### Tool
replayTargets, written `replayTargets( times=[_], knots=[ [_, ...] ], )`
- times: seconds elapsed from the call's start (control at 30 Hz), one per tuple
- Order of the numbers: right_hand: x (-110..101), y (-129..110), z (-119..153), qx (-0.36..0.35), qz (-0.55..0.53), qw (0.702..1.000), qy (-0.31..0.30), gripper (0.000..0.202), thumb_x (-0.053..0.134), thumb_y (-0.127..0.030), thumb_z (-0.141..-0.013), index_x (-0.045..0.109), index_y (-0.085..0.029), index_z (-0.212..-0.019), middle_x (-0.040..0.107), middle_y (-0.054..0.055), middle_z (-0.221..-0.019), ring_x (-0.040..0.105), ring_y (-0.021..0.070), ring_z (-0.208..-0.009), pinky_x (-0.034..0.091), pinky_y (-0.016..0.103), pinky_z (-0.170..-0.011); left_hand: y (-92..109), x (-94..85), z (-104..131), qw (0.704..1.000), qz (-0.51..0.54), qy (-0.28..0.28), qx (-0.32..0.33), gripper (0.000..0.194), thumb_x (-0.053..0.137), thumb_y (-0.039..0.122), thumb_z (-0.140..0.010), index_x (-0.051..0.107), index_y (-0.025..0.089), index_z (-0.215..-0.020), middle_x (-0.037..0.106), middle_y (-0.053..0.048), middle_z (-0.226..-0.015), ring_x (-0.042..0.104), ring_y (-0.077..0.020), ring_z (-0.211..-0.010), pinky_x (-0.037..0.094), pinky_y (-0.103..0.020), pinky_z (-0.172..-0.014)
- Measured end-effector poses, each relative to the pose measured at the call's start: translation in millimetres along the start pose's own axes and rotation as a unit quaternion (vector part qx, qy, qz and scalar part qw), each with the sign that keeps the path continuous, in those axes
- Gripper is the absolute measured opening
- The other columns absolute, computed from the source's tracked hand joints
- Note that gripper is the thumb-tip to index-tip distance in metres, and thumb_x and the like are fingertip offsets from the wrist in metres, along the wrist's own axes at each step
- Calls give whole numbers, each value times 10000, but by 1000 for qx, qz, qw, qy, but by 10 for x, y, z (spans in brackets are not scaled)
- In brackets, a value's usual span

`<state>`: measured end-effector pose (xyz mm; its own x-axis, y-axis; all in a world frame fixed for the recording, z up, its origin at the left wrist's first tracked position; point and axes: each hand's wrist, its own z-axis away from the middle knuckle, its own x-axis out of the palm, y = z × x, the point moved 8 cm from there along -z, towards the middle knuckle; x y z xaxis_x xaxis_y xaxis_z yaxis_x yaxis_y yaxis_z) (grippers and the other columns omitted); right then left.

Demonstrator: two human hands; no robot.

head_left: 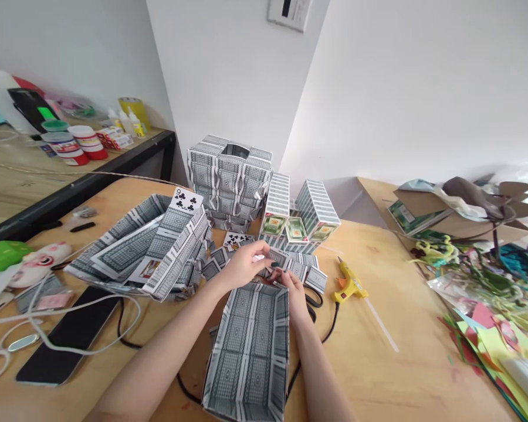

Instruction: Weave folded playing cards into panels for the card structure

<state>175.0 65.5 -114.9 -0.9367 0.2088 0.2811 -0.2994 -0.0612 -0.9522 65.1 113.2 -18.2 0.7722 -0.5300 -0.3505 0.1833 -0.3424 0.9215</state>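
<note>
- Fingertip work seems in hand: left hand (242,264) and right hand (294,287) meet just beyond the far end of an open card box (249,334).
- Left: thumb and fingers bent as if pinching, beside a folded card (278,257); whether they grip it, I cannot tell.
- Right: fingers curled near the left fingertips; any hold is hidden.
- Box: in front of the person on the desk (378,369), its opening up, between the forearms.
- Such small folds seem to call for light, exact finger pressure.
- Yellow glue gun (349,281) lies to the right, untouched.
</note>
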Motion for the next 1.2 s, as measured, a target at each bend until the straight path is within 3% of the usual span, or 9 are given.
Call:
replayTargets(
  times=[0.07,0.2,0.3,0.37,0.47,0.6,0.83,1.03,1.2],
  knots=[
    [-13,-37,16,-7,-1,1000,9,304,496,-490,-750,622,-214,-768,675,24,-791,612,198,-728,463,317,-689,15,-88,12,1000,-22,12,-7,173,477,286,-807,569,173,-900,611,-34,-902,561,-166,-865,444,-287,-782],
    [-112,-254,139,-14,43,999,24,381,462,-516,-758,625,-218,-931,645,59,-1041,598,219,-923,453,348,-808,139,-158,76,995,-100,-20,11,243,448,273,-820,612,218,-991,610,-29,-999,563,-162,-887,438,-267,-782],
    [-154,-409,335,0,142,990,10,404,574,-426,-720,599,-205,-1057,617,65,-1104,546,218,-1038,428,329,-866,200,-161,120,987,-155,-43,27,261,427,269,-824,642,220,-963,614,-37,-968,571,-162,-849,438,-264,-750],
    [-152,-464,468,-5,196,980,20,439,618,-331,-688,574,-213,-1108,621,56,-1096,557,215,-1017,439,311,-839,190,-168,134,984,-171,-44,22,262,430,271,-821,651,218,-951,624,-35,-946,579,-161,-824,439,-261,-736],
    [-41,-440,554,-19,296,954,34,336,503,-265,-743,612,-195,-1053,668,46,-940,610,209,-836,464,282,-697,138,-174,142,984,-170,-49,2,261,442,286,-818,655,233,-958,655,-14,-928,598,-163,-810,438,-258,-743],
    [141,-421,397,-62,374,923,67,339,383,-218,-765,627,-172,-997,665,45,-779,584,188,-637,432,276,-593,98,-244,140,981,-188,-35,-7,266,458,296,-805,660,244,-970,682,-4,-915,614,-176,-795,442,-263,-719],
    [253,-492,-49,-98,401,911,24,336,421,-183,-712,642,-193,-966,674,32,-750,598,200,-664,440,307,-657,30,-476,101,973,-224,44,-19,259,453,281,-802,666,227,-939,688,-16,-900,620,-184,-745,451,-263,-647],
    [377,-818,-104,-172,369,911,-59,564,575,-136,-620,541,-272,-1167,596,20,-1141,538,224,-1034,403,345,-869,74,-366,88,965,-260,45,5,216,475,255,-794,675,220,-867,688,-23,-855,615,-189,-764,443,-271,-663],
    [467,-973,-108,-204,459,863,-57,240,517,-163,-704,695,-266,-828,695,18,-789,619,208,-731,446,321,-704,144,-309,86,961,-271,51,-1,178,504,257,-790,621,232,-921,673,-7,-850,602,-187,-799,441,-279,-679]
  ],
)
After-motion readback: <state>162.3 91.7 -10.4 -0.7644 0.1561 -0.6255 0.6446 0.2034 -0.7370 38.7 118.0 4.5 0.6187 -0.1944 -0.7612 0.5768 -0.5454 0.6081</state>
